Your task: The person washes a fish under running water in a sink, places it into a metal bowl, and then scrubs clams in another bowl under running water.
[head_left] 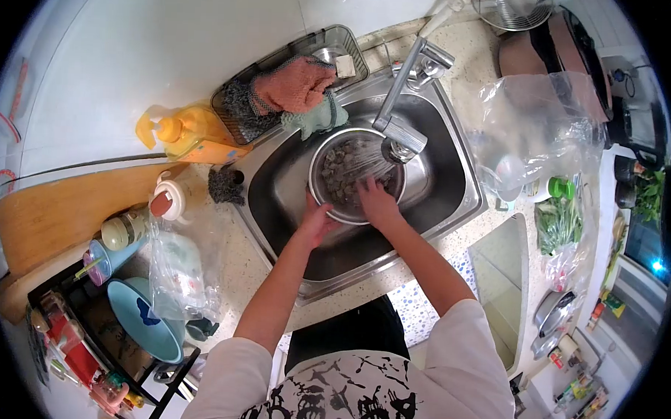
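Observation:
In the sink (pixel 275 237) stands a round metal bowl (pixel 314 181) holding many small greyish-brown pieces (pixel 340 173), whose kind I cannot make out. My left hand (pixel 318 221) grips the bowl's near left rim, the thumb at the edge and the other fingers partly hidden below. My right hand (pixel 376 199) reaches over the near rim into the bowl, fingers spread among the pieces. From the faucet (pixel 404 140) above, a spray of water falls into the bowl.
Behind the sink, a rack (pixel 349 44) carries an orange cloth (pixel 294 84) and a green cloth (pixel 316 119). A yellow pump bottle (pixel 194 134) stands to its left. Plastic bags (pixel 531 120) and leafy greens (pixel 559 225) lie on the right; a blue basin (pixel 136 317) sits at lower left.

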The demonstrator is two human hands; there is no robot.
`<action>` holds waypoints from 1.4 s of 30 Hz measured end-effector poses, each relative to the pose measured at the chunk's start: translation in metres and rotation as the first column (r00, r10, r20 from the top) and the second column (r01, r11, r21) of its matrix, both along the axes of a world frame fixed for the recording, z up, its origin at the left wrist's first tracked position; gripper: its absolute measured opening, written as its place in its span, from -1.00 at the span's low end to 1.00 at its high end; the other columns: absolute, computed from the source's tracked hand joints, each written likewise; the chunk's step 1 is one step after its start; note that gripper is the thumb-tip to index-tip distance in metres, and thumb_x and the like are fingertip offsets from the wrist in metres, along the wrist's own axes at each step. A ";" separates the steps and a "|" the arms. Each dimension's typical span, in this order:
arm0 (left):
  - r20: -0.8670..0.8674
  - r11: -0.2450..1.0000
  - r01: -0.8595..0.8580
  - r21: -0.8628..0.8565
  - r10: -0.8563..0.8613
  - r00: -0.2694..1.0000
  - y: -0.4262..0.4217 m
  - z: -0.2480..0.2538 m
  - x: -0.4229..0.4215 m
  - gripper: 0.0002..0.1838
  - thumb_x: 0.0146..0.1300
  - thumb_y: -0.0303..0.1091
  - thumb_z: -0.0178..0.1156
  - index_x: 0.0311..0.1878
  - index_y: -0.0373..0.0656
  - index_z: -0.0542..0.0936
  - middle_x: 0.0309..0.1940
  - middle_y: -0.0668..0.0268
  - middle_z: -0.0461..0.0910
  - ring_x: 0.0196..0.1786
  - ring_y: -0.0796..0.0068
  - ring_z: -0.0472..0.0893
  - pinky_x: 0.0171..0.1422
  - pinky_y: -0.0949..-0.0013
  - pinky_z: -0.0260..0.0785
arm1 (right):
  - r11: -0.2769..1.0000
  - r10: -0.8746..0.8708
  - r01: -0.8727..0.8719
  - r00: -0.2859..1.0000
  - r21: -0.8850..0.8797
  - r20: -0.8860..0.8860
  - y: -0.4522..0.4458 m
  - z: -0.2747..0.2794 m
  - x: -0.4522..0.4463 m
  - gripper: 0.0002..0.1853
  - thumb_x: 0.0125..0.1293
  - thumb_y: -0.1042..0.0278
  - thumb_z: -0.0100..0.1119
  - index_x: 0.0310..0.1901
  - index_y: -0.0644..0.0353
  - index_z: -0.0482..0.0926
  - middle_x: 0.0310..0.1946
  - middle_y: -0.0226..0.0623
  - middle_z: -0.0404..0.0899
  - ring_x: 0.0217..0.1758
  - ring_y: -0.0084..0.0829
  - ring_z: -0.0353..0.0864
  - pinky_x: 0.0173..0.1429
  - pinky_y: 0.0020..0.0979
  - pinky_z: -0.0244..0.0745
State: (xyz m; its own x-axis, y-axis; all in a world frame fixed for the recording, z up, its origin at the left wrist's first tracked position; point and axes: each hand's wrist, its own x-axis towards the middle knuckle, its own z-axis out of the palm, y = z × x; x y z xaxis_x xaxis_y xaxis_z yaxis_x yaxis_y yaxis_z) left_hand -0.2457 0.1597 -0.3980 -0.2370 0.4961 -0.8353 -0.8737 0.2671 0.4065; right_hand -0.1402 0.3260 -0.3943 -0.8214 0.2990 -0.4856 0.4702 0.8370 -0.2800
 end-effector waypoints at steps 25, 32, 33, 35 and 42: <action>0.056 0.999 -0.027 0.032 0.025 0.998 0.000 0.007 0.003 -0.09 0.37 -0.44 -0.05 0.56 0.55 -0.30 0.41 0.20 0.27 0.12 0.17 0.62 0.16 0.06 0.57 | 0.941 0.322 -0.277 0.908 0.193 -0.267 -0.018 -0.024 -0.035 -0.42 0.35 0.17 0.11 0.42 -0.21 0.39 0.55 -0.28 0.15 0.58 0.09 0.12 0.42 0.22 0.27; 0.091 0.997 -0.075 0.021 0.073 0.993 0.000 0.012 0.004 -0.10 0.35 -0.47 -0.04 0.56 0.53 -0.23 0.36 0.19 0.34 0.09 0.16 0.64 0.15 0.06 0.58 | 0.981 0.107 -0.096 0.993 0.170 -0.053 -0.004 -0.018 -0.026 -0.39 0.35 0.21 0.12 0.46 -0.14 0.34 0.59 -0.27 0.02 0.56 0.10 0.15 0.40 0.24 0.32; 0.106 0.995 -0.100 0.028 0.096 0.990 0.001 0.012 0.004 -0.10 0.34 -0.47 -0.03 0.56 0.53 -0.22 0.36 0.19 0.34 0.09 0.16 0.63 0.16 0.05 0.57 | 0.991 0.081 -0.078 0.996 0.113 -0.029 0.003 -0.018 -0.019 -0.38 0.34 0.23 0.11 0.46 -0.11 0.33 0.59 -0.21 0.01 0.52 0.10 0.21 0.36 0.17 0.39; 0.074 0.996 -0.082 0.026 0.080 0.994 -0.001 0.010 0.004 -0.10 0.34 -0.47 -0.03 0.55 0.54 -0.22 0.36 0.19 0.34 0.12 0.14 0.63 0.18 0.04 0.56 | 0.999 0.035 -0.035 0.999 -0.004 0.023 0.014 -0.016 -0.008 -0.36 0.33 0.26 0.11 0.46 -0.05 0.31 0.57 -0.08 0.00 0.43 0.11 0.33 0.28 0.03 0.52; 0.068 0.997 -0.063 0.049 0.060 0.996 -0.004 -0.004 0.005 -0.12 0.35 -0.46 -0.04 0.55 0.55 -0.21 0.37 0.18 0.33 0.13 0.10 0.63 0.16 0.03 0.56 | 0.994 0.097 -0.089 0.983 -0.059 0.157 0.002 -0.012 0.006 -0.63 0.33 0.30 0.06 0.13 0.22 0.56 0.40 0.14 0.19 0.24 0.05 0.50 0.15 -0.08 0.61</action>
